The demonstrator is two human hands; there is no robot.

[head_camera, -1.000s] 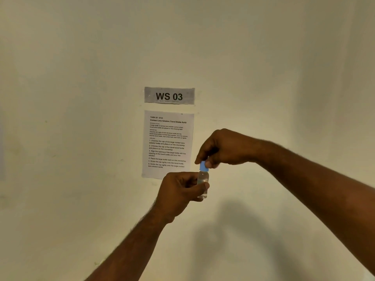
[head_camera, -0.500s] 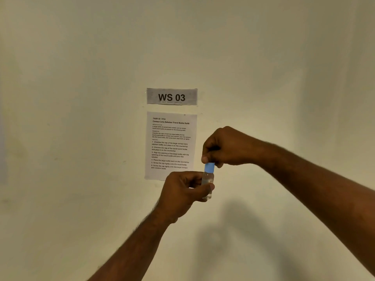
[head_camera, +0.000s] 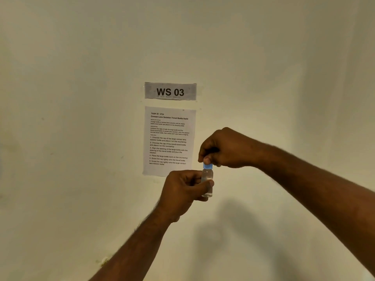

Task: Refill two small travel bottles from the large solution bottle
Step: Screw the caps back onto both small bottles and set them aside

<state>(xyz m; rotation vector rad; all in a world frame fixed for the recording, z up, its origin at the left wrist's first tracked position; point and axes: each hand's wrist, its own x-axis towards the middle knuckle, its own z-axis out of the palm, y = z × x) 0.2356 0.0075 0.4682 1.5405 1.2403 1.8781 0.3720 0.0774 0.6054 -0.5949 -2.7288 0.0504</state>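
A small clear travel bottle (head_camera: 207, 175) with liquid in it is held upright in front of the wall, at chest height. My left hand (head_camera: 182, 191) grips its body from the left, thumb across the front. A light blue cap (head_camera: 207, 165) sits on the bottle's neck. My right hand (head_camera: 225, 149) comes from the right and pinches that cap from above with thumb and fingers. The large solution bottle and the other travel bottle are out of view.
A pale wall fills the view. A grey sign reading WS 03 (head_camera: 170, 91) hangs on it, with a printed task sheet (head_camera: 169, 138) just below, partly behind my hands. Shadows of my arms fall on the wall lower right.
My right hand's fingers have shifted around the blue cap, with the thumb now at its front. Both hands and the bottle drifted slightly right and stayed at about the same height.
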